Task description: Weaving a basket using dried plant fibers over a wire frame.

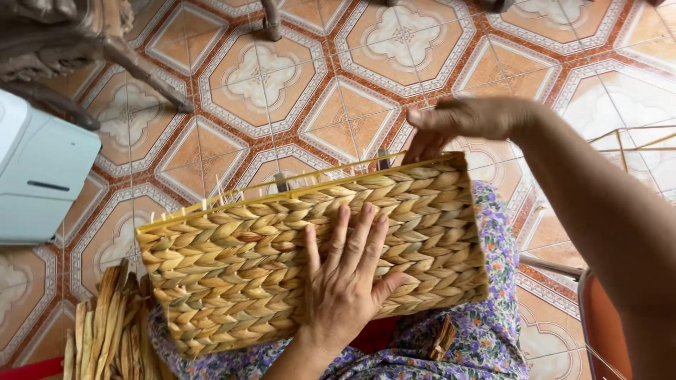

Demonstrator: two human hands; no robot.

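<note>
The flat rectangular basket of braided straw-coloured fibre lies across the person's lap, long axis running left to right, the left hand spread open flat on its side while the right hand pinches its far right rim.

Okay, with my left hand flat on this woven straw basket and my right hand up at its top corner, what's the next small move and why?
Probably pull the strand at the corner snug with the right hand, which pinches at the top right rim of the woven straw basket. The left hand lies flat on the basket's side, steadying it on the lap, and the yellow frame rim looks bare along the top, so weaving there seems unfinished.
</note>
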